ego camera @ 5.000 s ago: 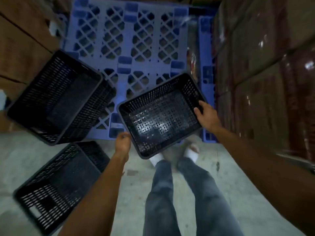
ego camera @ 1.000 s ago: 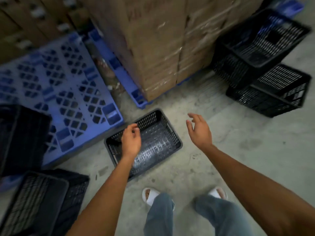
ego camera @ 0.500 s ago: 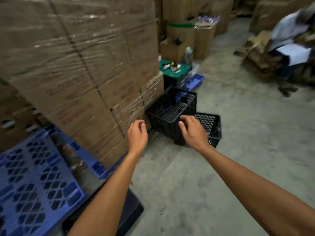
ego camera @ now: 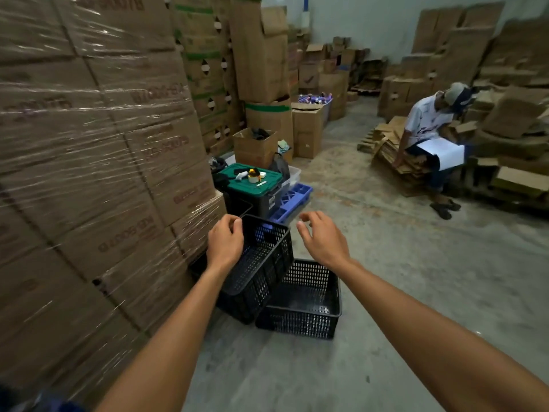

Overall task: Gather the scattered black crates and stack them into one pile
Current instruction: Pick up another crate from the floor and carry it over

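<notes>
Two black slotted crates stand on the concrete floor ahead. The taller crate [ego camera: 261, 272] is tilted, leaning against the wrapped carton stack, its lower edge resting by the second crate [ego camera: 306, 304], which sits flat on the floor to its right. My left hand [ego camera: 225, 243] hovers over the tilted crate's near-left rim, fingers curled, holding nothing. My right hand [ego camera: 322, 240] is stretched out above the gap beyond the two crates, fingers spread and empty.
A tall pallet load of shrink-wrapped cartons [ego camera: 98, 162] fills the left side. Behind the crates stand a green-lidded bin [ego camera: 252, 181] and a blue pallet piece [ego camera: 292, 200]. A person [ego camera: 430, 135] sits on flattened cardboard at the right. Open concrete floor [ego camera: 430, 278] lies to the right.
Five seconds ago both hands carried a crate; it was set on the floor and released. The view has since swung up toward the two crates ahead, and both empty hands have moved closer to them.
</notes>
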